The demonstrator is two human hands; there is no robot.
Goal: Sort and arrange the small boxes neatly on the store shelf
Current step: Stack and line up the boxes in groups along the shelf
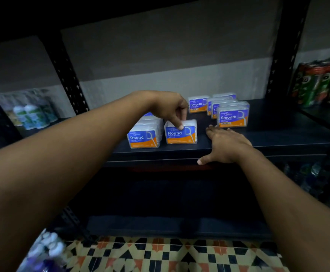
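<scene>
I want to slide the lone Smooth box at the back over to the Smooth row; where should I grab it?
Take the lone Smooth box by its narrow top edge, reaching over from the front, thumb on the label face and fingers behind. It stands upright with space around it, so probably a top pinch fits. The left hand grips the Round box similarly.

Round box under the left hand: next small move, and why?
Probably slide that Round box left until it sits flush beside the Round row. The left hand grips its top, a gap separates it from that row, and the Smooth boxes are grouped apart on the right. The right hand rests flat on the shelf.
</scene>
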